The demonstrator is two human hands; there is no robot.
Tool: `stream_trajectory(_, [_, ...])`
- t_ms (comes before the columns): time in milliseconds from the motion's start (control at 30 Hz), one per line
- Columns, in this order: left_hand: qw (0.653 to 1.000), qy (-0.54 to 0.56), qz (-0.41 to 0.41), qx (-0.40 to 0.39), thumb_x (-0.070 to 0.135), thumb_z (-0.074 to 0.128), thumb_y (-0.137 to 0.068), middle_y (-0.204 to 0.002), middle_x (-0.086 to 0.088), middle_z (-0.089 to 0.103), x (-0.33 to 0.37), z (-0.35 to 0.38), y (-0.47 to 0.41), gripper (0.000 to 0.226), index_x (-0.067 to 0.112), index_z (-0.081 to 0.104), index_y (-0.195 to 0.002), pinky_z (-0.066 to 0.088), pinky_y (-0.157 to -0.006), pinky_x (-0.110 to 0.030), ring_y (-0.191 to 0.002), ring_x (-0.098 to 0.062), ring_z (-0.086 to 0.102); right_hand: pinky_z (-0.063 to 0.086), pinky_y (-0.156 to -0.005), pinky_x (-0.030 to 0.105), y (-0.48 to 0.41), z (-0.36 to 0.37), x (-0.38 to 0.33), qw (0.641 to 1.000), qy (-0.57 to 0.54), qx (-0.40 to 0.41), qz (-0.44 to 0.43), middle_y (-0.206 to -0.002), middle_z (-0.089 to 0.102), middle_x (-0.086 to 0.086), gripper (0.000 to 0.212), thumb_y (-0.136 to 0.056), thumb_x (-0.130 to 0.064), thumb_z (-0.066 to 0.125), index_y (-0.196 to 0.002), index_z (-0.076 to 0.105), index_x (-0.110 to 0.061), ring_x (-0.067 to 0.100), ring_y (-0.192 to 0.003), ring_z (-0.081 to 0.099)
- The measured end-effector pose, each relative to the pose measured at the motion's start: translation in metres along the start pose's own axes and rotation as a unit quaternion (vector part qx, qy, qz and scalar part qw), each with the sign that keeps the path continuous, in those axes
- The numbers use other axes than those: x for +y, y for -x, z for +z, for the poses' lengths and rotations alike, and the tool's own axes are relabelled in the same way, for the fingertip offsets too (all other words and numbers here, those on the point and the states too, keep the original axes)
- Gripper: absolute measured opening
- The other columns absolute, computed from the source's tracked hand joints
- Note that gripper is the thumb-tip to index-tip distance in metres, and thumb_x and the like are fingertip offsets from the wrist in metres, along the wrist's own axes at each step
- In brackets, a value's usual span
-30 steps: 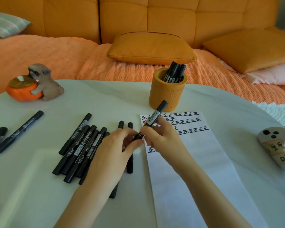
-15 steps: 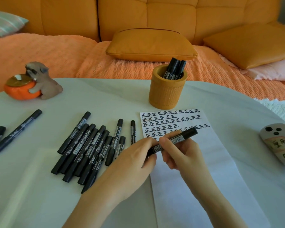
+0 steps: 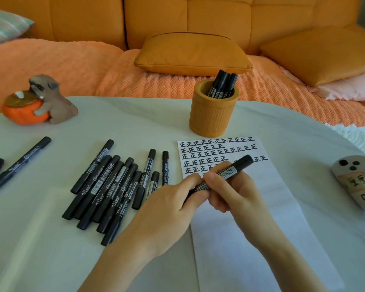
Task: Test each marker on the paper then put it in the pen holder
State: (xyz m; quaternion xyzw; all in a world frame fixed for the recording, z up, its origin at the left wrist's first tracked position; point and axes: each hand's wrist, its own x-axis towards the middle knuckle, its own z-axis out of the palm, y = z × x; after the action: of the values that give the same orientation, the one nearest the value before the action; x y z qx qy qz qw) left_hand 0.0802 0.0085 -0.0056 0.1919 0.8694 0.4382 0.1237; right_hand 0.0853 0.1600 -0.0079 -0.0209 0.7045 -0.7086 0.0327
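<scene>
Marker point(image 3: 230, 172), barcode up, lies gripped in both hands point(image 3: 200, 192) over the paper point(image 3: 240, 218) of 正 rows, as half a second ago; loose markers point(image 3: 105, 186) read 700; holder point(image 3: 211, 119) beyond.

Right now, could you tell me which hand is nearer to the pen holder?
The right. The right hand sits over the paper, almost straight below the pen holder, gripping the marker. The left hand holds the marker's other end, lower and further left.

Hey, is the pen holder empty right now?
No, the pen holder already has a few black markers standing in it, leaning toward its right side.
</scene>
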Motion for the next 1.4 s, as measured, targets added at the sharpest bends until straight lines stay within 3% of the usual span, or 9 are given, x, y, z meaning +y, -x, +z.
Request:
stream_trajectory(167, [0.999,0.046,0.006,-0.006,0.042,0.042,-0.095,-0.062,-0.013,0.039,0.003,-0.003,0.001,0.019,0.03,0.056,-0.091,0.027,-0.054,-0.032,-0.058,-0.025,0.037,0.034,-0.046,0.015,0.001,0.001,0.0,1.0,-0.012,-0.012,-0.007,-0.048,0.045,-0.001,0.024,-0.086,-0.023,0.053,-0.064,0.053,-0.015,0.009,-0.045,0.038])
stream_trajectory(467, [0.995,0.098,0.004,-0.008,0.051,0.045,-0.087,-0.051,0.004,0.028,0.003,-0.003,0.001,0.02,0.039,0.059,-0.094,0.023,-0.05,-0.03,-0.049,-0.013,0.028,0.034,-0.047,0.015,0.001,-0.004,0.0,0.999,-0.028,-0.02,-0.008,-0.049,0.045,-0.003,0.021,-0.086,-0.024,0.054,-0.065,0.058,-0.02,0.01,-0.046,0.038])
stream_trajectory(767, [0.998,0.06,-0.019,-0.017,0.045,0.046,-0.09,-0.067,0.001,0.044,0.0,0.0,0.0,0.016,0.043,0.043,-0.106,0.032,-0.055,-0.023,-0.054,-0.007,0.038,0.029,-0.039,0.021,-0.004,-0.022,0.005,0.994,-0.044,0.09,-0.033,-0.048,0.051,0.008,0.014,-0.082,-0.018,0.054,-0.077,0.063,-0.009,0.019,-0.04,0.043])
stream_trajectory(867, [0.997,0.055,-0.039,-0.037,0.033,0.036,-0.098,-0.08,0.008,0.053,-0.006,0.0,-0.001,0.021,0.045,0.038,-0.115,0.042,-0.069,-0.034,-0.071,-0.016,0.052,0.033,-0.038,0.022,-0.008,-0.04,0.003,0.991,-0.049,0.124,-0.027,-0.063,0.068,0.018,0.019,-0.093,-0.009,0.05,-0.09,0.068,-0.002,0.03,-0.054,0.064])
stream_trajectory(933, [0.997,0.038,-0.041,-0.047,0.027,0.039,-0.098,-0.093,0.018,0.058,-0.01,0.001,-0.002,0.026,0.043,0.037,-0.118,0.042,-0.079,-0.022,-0.088,-0.005,0.057,0.034,-0.038,0.022,-0.011,-0.048,0.004,0.988,-0.031,0.151,-0.007,-0.07,0.07,0.019,0.018,-0.093,-0.011,0.053,-0.087,0.068,-0.002,0.031,-0.064,0.069])
stream_trajectory(1033, [0.998,0.019,-0.037,-0.051,0.026,0.052,-0.094,-0.099,0.026,0.064,-0.014,0.002,-0.003,0.025,0.039,0.043,-0.112,0.038,-0.079,-0.008,-0.098,0.01,0.054,0.032,-0.039,0.02,-0.017,-0.051,0.012,0.981,0.017,0.192,0.016,-0.058,0.063,0.008,0.017,-0.085,-0.023,0.067,-0.076,0.066,-0.008,0.021,-0.052,0.056])
stream_trajectory(1133, [0.998,0.005,-0.038,-0.045,0.024,0.062,-0.088,-0.093,0.026,0.068,-0.015,0.003,-0.005,0.019,0.034,0.053,-0.101,0.035,-0.072,0.001,-0.083,0.02,0.054,0.031,-0.04,0.016,-0.023,-0.053,0.019,0.973,0.04,0.226,0.035,-0.048,0.054,0.002,0.02,-0.084,-0.022,0.071,-0.067,0.062,-0.014,0.011,-0.041,0.041])
stream_trajectory(1267, [0.999,-0.007,-0.036,-0.036,0.022,0.068,-0.083,-0.089,0.023,0.068,-0.018,0.004,-0.006,0.016,0.032,0.062,-0.094,0.038,-0.073,0.0,-0.083,0.016,0.057,0.034,-0.044,0.013,-0.027,-0.053,0.026,0.968,0.083,0.235,0.041,-0.046,0.052,-0.002,0.027,-0.086,-0.025,0.069,-0.063,0.06,-0.014,0.006,-0.042,0.041])
stream_trajectory(1400, [0.998,-0.023,-0.046,-0.041,0.026,0.069,-0.082,-0.092,0.024,0.068,-0.021,0.006,-0.008,0.018,0.037,0.063,-0.095,0.046,-0.079,-0.009,-0.086,0.012,0.059,0.032,-0.045,0.014,-0.026,-0.05,0.032,0.957,0.139,0.25,0.044,-0.048,0.047,0.001,0.044,-0.086,-0.03,0.067,-0.059,0.05,0.0,0.01,-0.045,0.039])
